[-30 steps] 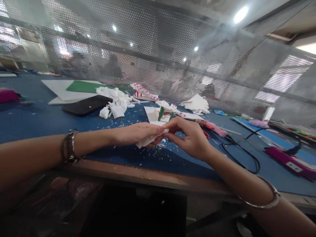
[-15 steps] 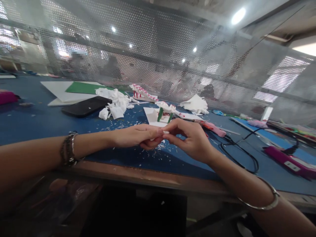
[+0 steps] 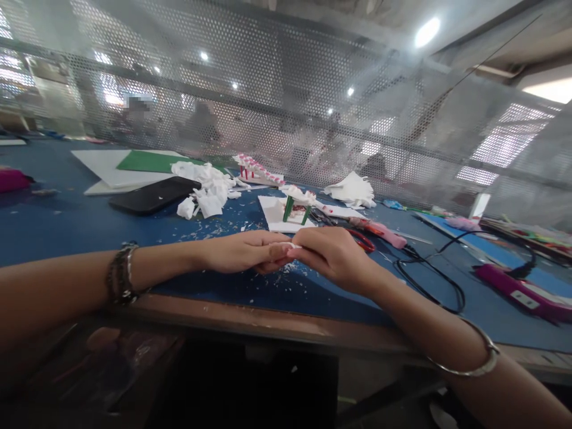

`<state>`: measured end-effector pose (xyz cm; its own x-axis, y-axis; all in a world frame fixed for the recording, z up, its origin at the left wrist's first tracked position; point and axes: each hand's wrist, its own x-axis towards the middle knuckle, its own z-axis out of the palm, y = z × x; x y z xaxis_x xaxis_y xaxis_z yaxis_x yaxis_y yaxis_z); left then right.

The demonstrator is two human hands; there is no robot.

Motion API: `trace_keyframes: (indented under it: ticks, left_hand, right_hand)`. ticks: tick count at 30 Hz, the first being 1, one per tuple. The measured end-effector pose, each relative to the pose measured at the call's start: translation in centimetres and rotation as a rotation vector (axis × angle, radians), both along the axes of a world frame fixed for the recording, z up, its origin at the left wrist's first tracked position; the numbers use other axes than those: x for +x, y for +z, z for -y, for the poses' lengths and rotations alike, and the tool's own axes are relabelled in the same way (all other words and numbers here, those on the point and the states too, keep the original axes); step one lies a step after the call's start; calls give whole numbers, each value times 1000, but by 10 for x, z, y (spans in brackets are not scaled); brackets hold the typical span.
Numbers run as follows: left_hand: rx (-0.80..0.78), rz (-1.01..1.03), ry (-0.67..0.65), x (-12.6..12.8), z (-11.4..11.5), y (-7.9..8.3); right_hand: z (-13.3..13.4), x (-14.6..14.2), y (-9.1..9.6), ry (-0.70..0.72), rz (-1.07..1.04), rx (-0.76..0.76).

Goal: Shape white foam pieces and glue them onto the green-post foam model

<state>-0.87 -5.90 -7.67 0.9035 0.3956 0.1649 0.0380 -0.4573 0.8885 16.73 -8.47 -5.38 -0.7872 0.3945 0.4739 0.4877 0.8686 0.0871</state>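
My left hand (image 3: pixel 245 250) and my right hand (image 3: pixel 335 256) meet fingertip to fingertip over the table's front part. Both are closed, pinching a small white piece (image 3: pixel 292 245) that is mostly covered by the fingers; its kind cannot be made out. Just behind them a small model with green legs and a white top (image 3: pixel 297 202) stands on a white board (image 3: pixel 273 215). Red-handled scissors (image 3: pixel 364 241) lie close behind my right hand, partly hidden by it.
A black phone (image 3: pixel 152 195) lies left of crumpled white scraps (image 3: pixel 208 185). Farther back stand a pink-and-white stepped model (image 3: pixel 257 170) and a white paper pile (image 3: pixel 351 189). To the right are a pink-handled tool (image 3: pixel 386 234), a black cable (image 3: pixel 447 298) and a purple power strip (image 3: pixel 522 292).
My right hand has turned and closed in on the left, its fingers now folded lower over the white piece. More of the red scissors shows behind it.
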Motion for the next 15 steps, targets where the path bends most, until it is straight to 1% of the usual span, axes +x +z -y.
trace_keyframes:
  ticks: [2,3,9,13,15]
  left_hand:
    - [-64,-11,-16,0,1,1]
    - [-98,-14,-24,0,2,1]
    - [-219,0,-37,-2,3,3]
    - [-266,-36,-76,-3,2,2]
    - [-285,-65,-106,-4,1,2]
  right_hand:
    - [1,1,0,55,7,59]
    - [1,1,0,61,11,79]
    - [0,2,-3,-80,118,122]
    - [0,0,-3,-112,166,149]
    - [1,0,-3,-88,184,153]
